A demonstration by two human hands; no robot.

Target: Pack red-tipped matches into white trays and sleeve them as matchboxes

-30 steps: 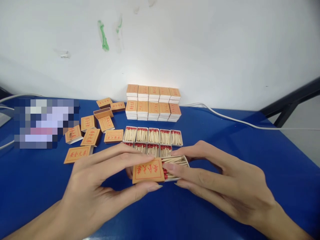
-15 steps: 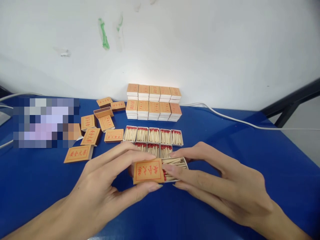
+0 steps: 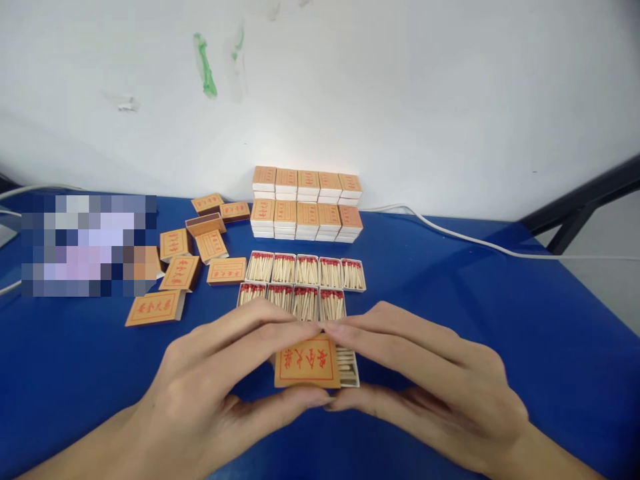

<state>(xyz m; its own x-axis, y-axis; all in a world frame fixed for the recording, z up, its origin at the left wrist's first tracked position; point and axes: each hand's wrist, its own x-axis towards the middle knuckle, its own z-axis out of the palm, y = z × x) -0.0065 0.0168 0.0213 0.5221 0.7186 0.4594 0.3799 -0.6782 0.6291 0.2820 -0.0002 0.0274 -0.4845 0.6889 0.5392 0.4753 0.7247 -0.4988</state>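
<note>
Between my two hands is an orange matchbox [image 3: 308,363] with red characters on its cover. My left hand [image 3: 220,373] pinches the cover from its far and near edges. On the other side my right hand [image 3: 425,380] grips the right end, fingers at the far edge and thumb at the near edge. A short stretch of the white tray [image 3: 349,367] with matches sticks out of the cover to the right. Just beyond my fingers, two rows of open trays [image 3: 306,270] hold red-tipped matches; my hands partly cover the nearer row.
Closed matchboxes [image 3: 307,217] stand stacked in two blocks by the wall. Several orange covers [image 3: 180,272] lie scattered to the left on the blue table [image 3: 475,293]. A pixelated patch lies at far left. A white cable [image 3: 460,233] runs along the back right.
The tray has slid left, deeper into the cover, so less of it shows. Both hands and the matchbox have come slightly nearer, and my right hand's fingers have closed in toward my left hand.
</note>
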